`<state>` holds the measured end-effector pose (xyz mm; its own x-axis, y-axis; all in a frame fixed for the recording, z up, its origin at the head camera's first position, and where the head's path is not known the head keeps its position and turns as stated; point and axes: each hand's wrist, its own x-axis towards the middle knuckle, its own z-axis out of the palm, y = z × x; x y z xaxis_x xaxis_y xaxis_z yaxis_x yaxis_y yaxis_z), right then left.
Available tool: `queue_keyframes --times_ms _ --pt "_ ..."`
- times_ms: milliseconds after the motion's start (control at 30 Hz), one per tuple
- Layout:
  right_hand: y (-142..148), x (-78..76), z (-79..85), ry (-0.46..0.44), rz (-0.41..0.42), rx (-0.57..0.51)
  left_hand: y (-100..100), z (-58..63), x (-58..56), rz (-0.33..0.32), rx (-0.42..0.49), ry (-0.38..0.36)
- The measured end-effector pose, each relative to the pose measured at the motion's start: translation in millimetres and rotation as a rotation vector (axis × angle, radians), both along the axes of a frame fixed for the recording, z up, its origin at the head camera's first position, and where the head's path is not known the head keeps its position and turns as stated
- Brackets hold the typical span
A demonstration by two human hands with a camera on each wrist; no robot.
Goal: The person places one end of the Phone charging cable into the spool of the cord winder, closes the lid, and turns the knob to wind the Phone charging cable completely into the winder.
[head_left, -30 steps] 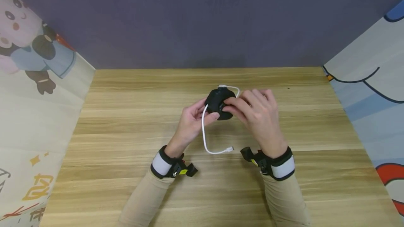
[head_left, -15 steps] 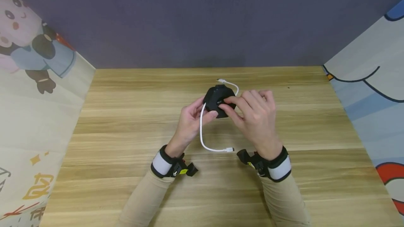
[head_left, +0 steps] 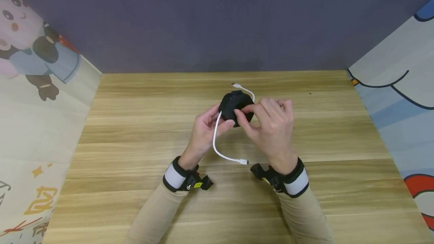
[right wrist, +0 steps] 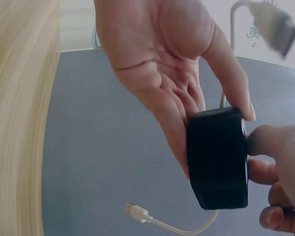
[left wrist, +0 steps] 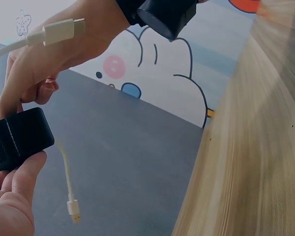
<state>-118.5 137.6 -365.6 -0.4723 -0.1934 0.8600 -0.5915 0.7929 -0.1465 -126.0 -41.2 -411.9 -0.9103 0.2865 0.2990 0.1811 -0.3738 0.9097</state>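
A rounded black cable winder (head_left: pixel 228 105) is held up over the table, with a white cable (head_left: pixel 214 138) leaving it on two sides. My left hand (head_left: pixel 203 127) grips its left side, thumb over the near edge and fingers behind. My right hand (head_left: pixel 271 121) has thumb and forefinger pinched at the middle of its face, covering that spot. One white plug (head_left: pixel 242 161) dangles toward me; the other plug (head_left: pixel 236 85) sticks out past the far side. In the right wrist view the winder (right wrist: pixel 216 157) shows as a thick block between both hands.
Beneath is a wood-grain table (head_left: pixel 135 142). A dark grey-blue wall (head_left: pixel 217 22) rises behind it, and cartoon-printed panels (head_left: pixel 400 86) flank it left and right. Both wrists wear strapped cameras (head_left: pixel 203 182).
The right hand has turned and shifted slightly left, its thumb sliding left over the winder's face. The far plug has swung up away from the winder; the near cable loop bows further left.
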Motion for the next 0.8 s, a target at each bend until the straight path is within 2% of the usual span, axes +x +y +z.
queue_keyframes --times_ms 233,433,667,800 --pt "-6 3.3 -1.1 -0.031 -0.021 -0.067 1 -0.4 0.9 0.015 -0.002 0.017" --pt "-10 7.2 -2.2 -0.097 -0.026 -0.146 3 -0.9 1.8 0.043 -0.021 0.029" --pt "-17 12.7 -2.6 -0.187 -0.028 -0.289 6 -3.2 2.5 0.053 -0.018 0.045" --pt "-18 13.5 -3.4 -0.204 -0.041 -0.314 7 -3.7 3.5 0.058 -0.013 0.052"
